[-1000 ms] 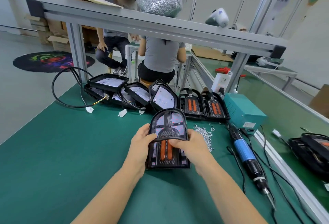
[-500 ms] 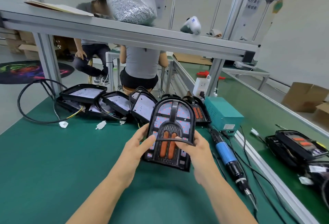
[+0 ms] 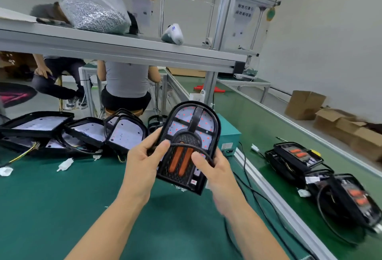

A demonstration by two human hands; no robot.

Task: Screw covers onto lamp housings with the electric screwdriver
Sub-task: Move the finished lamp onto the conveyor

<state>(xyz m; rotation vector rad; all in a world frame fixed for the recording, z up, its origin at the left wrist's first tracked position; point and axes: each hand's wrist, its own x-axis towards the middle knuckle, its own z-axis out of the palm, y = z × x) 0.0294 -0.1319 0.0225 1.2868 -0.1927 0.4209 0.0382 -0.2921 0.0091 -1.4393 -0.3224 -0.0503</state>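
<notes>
Lamp: black arch-shaped plastic lamp housing with orange strips (image 3: 189, 146), held tilted above the green mat surface (image 3: 51, 208).
Hands: left hand (image 3: 142, 156) and right hand (image 3: 215, 169) each grip one side, thumbs on its face.
Risk: the thin black cable (image 3: 192, 146) across its face could snag or get pinched; the housing might slip.
Writing: wall signs too blurred to read.

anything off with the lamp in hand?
One oddity: a loose black cable loops across the front of the lamp housing, over its orange strips, pinned under both thumbs. Left hand and right hand hold it tilted, clear of the green mat.
</notes>
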